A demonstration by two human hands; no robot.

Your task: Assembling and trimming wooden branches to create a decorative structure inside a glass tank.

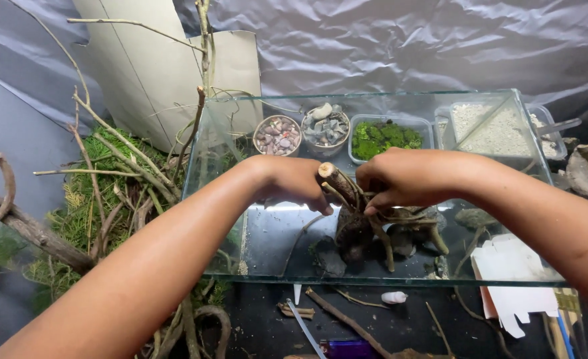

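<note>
A clear glass tank point(387, 282) stands in front of me on a dark surface. Both my arms reach over its front wall. My left hand point(292, 183) grips the upper end of a branching piece of driftwood point(353, 223) that stands inside the tank among dark stones point(330, 260). My right hand point(403, 178) closes on the same wood from the right, fingers around its thin side branches. The wood's cut top point(327, 171) pokes up between the two hands.
Behind the tank sit a bowl of pinkish pebbles point(277, 135), a bowl of grey stones point(326, 126), a tray of green moss point(385, 138) and a tray of white gravel point(490, 129). Branches and greenery point(104, 193) pile at left. White card point(516, 279) and twigs lie in front.
</note>
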